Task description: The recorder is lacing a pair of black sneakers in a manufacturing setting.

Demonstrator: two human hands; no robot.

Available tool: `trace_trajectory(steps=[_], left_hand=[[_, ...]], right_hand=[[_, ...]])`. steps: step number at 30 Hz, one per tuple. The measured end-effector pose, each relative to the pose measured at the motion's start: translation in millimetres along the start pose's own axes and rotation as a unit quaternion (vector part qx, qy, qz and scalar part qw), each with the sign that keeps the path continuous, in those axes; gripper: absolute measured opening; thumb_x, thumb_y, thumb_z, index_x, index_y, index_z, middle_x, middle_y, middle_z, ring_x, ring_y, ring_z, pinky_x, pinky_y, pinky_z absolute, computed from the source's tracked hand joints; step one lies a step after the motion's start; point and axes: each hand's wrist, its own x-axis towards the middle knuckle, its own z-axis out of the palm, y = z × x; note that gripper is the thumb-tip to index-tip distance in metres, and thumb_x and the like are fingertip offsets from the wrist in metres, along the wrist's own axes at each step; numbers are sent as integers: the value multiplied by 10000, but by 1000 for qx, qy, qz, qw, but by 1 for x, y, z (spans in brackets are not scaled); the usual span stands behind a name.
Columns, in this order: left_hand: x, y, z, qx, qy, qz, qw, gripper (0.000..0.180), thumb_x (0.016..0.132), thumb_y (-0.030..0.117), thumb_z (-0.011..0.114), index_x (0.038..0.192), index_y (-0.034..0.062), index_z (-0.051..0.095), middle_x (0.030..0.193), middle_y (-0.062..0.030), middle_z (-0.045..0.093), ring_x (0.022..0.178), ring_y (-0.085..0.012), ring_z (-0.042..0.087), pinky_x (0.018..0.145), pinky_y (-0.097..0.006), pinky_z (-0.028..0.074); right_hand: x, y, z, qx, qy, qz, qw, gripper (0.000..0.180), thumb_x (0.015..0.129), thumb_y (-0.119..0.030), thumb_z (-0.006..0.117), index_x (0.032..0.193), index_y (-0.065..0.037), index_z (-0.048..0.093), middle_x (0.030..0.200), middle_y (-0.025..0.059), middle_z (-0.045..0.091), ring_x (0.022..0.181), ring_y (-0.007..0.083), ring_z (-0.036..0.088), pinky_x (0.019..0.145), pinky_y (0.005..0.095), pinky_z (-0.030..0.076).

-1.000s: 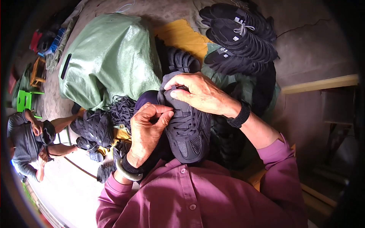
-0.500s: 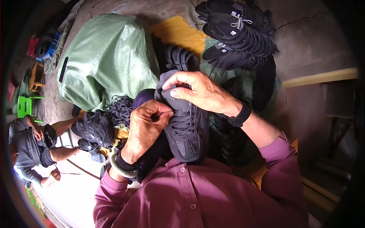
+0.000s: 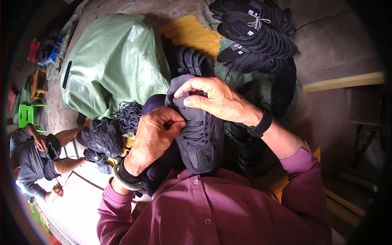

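Concrete floor (image 3: 326, 45) all round, with a green sack (image 3: 114, 61) at ten o'clock and a pile of dark shoes (image 3: 257, 36) at one o'clock. Dead centre, over the lap: a dark sneaker (image 3: 200, 139), toe toward the chest. Right hand (image 3: 216, 100) clamped over the tongue and collar; left hand (image 3: 157, 132) pinched shut on a lace. Lacing apparently midway. Next, probably: drawing the lace through an eyelet, steadying the shoe firmly.

Left hand (image 3: 157, 136) has curled tighter at the laces, fingers now pinched against the shoe (image 3: 199, 139) near frame centre. Right hand (image 3: 216, 100) shifted slightly up-left over the shoe's collar.
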Motion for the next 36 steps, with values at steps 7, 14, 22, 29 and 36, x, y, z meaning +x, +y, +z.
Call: trace_trajectory(steps=[7,14,22,29,36], left_hand=[[1,-7,9,-100,-7,-60,993,80,871,-11,776,933,11,731,853,-42,676,787,-120,650,718,-270,522],[-6,-14,28,-192,50,-41,979,61,901,11,782,935,8,731,894,-5,638,815,-69,617,756,-236,507],[-14,-9,20,-54,74,-17,996,121,880,10,775,976,32,705,844,-49,630,776,-155,637,731,-292,518],[-11,-9,36,-35,137,7,990,110,837,3,801,899,32,714,816,-63,637,739,-185,644,705,-301,522],[-10,-11,35,-38,139,18,989,100,832,10,815,881,29,730,800,-57,629,723,-166,642,690,-291,526]], right_hand=[[0,-1,-2,1,-20,18,1000,226,990,-92,638,1193,-8,691,1106,37,707,1038,107,631,936,295,509],[1,4,2,-69,21,-39,997,254,950,-155,665,1140,13,680,1069,122,722,1020,226,698,920,363,534],[-29,-11,-8,-232,92,-148,957,123,912,-61,720,1017,-39,660,1284,124,594,1265,290,569,1049,383,475],[-47,-14,7,-210,65,-85,972,136,864,1,737,971,-38,662,1374,146,535,1386,352,505,1118,441,457],[-45,-17,13,-246,60,-90,963,130,884,3,711,968,-38,623,1375,176,502,1360,401,508,1115,461,460]])
